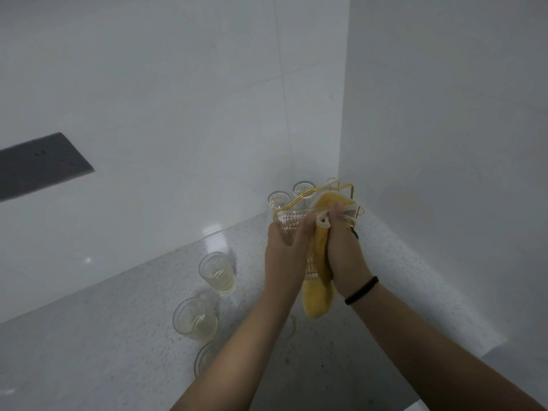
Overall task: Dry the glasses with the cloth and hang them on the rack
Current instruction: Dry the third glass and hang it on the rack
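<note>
Over the speckled pale grey stone counter point(370, 307), in the corner where two white glossy walls meet, a clear ribbed drinking glass point(292, 225) is held up by the left hand point(284, 247), whose fingers are curled round its side. The glass is tilted, and its lower part is hidden behind the hand and the cloth. Just beside it, a yellow soft drying cloth point(321, 262) is gripped by the right hand point(345, 247), the fingers closed round the fabric, with a paler fold of it bunched at the fingertips. The cloth is pressed against the glass, and its loose end is seen hanging below both hands. A black band point(361, 290) is worn on the right wrist.

Behind the hands, a gold thin wire rack point(299, 200) is set on the counter in the corner. Two clear ribbed glasses are carried upside down at its back: one on the left point(278, 200) and one just to the right of it point(303, 189). How they are hooked to the wire cannot be made out.

Left of the arms, well apart from the rack, two more clear ribbed glasses are stood upright on the counter, one farther back point(217, 271) and one nearer point(194, 318). A third glass rim point(203, 358) is partly covered by the left forearm. On the left wall, a dark grey socket plate point(38, 164) is fixed.
</note>
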Demonstrator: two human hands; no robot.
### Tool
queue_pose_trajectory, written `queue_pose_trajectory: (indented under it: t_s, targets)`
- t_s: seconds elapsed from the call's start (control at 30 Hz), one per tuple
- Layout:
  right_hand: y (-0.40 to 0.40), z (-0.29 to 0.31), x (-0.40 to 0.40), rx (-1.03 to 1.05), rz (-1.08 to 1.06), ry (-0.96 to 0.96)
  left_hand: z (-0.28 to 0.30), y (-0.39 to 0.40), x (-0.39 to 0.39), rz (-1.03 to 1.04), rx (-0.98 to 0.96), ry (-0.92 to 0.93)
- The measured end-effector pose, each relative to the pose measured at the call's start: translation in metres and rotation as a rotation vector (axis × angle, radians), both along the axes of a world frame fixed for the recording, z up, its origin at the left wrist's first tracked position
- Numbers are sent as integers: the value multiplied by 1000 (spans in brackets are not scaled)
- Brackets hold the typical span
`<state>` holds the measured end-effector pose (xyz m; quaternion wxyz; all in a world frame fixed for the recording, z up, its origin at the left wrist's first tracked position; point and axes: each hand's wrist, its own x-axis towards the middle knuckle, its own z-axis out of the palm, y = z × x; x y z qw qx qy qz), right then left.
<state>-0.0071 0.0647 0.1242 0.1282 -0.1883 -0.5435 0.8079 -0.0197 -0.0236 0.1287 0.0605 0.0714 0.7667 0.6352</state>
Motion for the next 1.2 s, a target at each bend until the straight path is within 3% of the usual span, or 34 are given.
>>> queue_pose_trajectory:
  t_s: [0.17, 0.23, 0.37, 0.47, 0.63, 0.7, 0.87, 0.97, 1.1, 1.2]
  targets:
    - [16, 7, -2, -262, 168, 9, 2, -2, -1, -171, 224, -114]
    - [14, 4, -1, -229, 135, 0, 1, -3, -5, -145, 198, -148]
    - [-3, -6, 2, -15, 10, -20, 3, -1, -11, -28, -32, -81]
    - [-2, -6, 0, 28, -17, 59, 2, 0, -3, -50, -25, -44]
    - [17, 1, -5, -294, 188, -3, 0, -6, -4, -243, 239, -130]
    - [15, 2, -4, -345, 189, 14, 0, -8, -7, -260, 256, -172]
    - [2, -5, 1, -175, 49, 24, 4, -6, -12, -92, -28, -48]
    - [0, -4, -4, -42, 13, 10, 3, -6, -8, -139, -2, -79]
    - [13, 6, -12, -334, 176, 62, 1, -9, -12, -210, 254, -169]
    - [11, 5, -13, -322, 179, 58, 4, -9, -15, -167, 187, -88]
